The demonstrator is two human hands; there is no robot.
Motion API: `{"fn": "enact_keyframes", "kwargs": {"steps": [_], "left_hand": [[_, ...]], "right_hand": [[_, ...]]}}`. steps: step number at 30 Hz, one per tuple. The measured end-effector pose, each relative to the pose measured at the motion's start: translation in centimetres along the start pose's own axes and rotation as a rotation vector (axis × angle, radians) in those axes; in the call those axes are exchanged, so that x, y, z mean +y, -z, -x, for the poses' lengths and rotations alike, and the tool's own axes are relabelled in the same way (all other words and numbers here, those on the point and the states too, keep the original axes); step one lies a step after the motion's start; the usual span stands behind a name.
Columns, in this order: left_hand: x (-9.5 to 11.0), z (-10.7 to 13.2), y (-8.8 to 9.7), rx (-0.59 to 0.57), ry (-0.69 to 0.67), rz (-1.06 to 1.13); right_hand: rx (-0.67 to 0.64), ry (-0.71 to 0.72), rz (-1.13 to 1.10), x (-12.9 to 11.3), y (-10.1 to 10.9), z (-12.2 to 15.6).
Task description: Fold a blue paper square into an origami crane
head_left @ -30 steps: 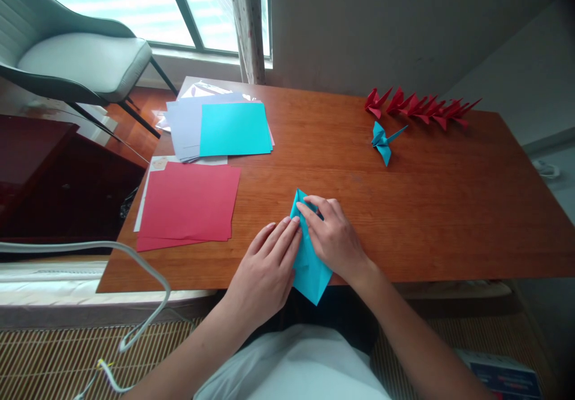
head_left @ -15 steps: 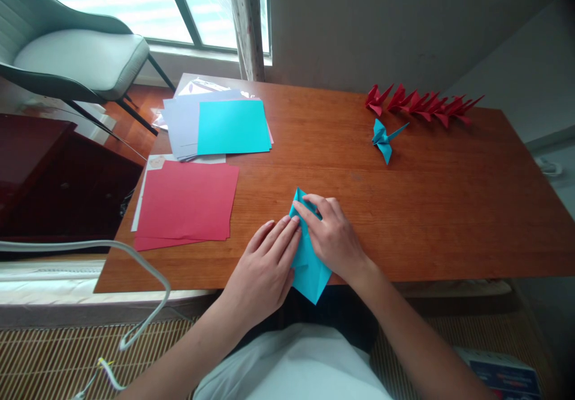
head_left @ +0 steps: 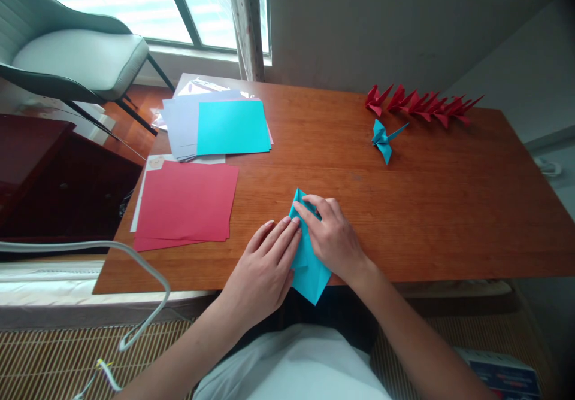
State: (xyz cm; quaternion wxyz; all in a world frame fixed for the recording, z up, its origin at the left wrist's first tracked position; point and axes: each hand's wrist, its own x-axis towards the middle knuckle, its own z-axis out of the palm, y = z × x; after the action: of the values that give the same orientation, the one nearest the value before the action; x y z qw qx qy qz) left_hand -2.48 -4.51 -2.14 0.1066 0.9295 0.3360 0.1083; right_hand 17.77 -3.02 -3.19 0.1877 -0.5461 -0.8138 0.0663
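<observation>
A folded sheet of turquoise paper point(head_left: 309, 271) lies at the table's front edge, shaped like a long kite, its lower point jutting over the edge. My left hand point(head_left: 269, 262) holds its left side down, fingers nearly straight and close together. The left thumb is mostly hidden. From the right, my right hand point(head_left: 335, 232) is closed on the upper part, with bent index finger and thumb near the top point. Both hands touch the same paper, and their fingers cover part of its folds.
Red sheets point(head_left: 186, 202) and a turquoise sheet point(head_left: 233, 127) on pale paper point(head_left: 182, 124) lie at the left of the wooden table point(head_left: 449, 208). A blue paper crane point(head_left: 383, 141) and a row of red cranes point(head_left: 420, 105) stand at the back right. A white cable point(head_left: 144, 262) hangs at left.
</observation>
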Motion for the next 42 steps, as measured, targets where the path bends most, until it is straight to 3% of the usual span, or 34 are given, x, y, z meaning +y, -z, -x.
{"fn": "enact_keyframes", "kwargs": {"steps": [17,42], "left_hand": [[0.0,0.0,-0.1,0.033,-0.006,-0.019],[0.1,0.0,-0.1,0.028,0.010,-0.022]], "right_hand": [[-0.164,-0.107,0.161,-1.1,1.0,-2.8],[-0.138,-0.099,0.123,-0.8,0.7,-2.9]]}}
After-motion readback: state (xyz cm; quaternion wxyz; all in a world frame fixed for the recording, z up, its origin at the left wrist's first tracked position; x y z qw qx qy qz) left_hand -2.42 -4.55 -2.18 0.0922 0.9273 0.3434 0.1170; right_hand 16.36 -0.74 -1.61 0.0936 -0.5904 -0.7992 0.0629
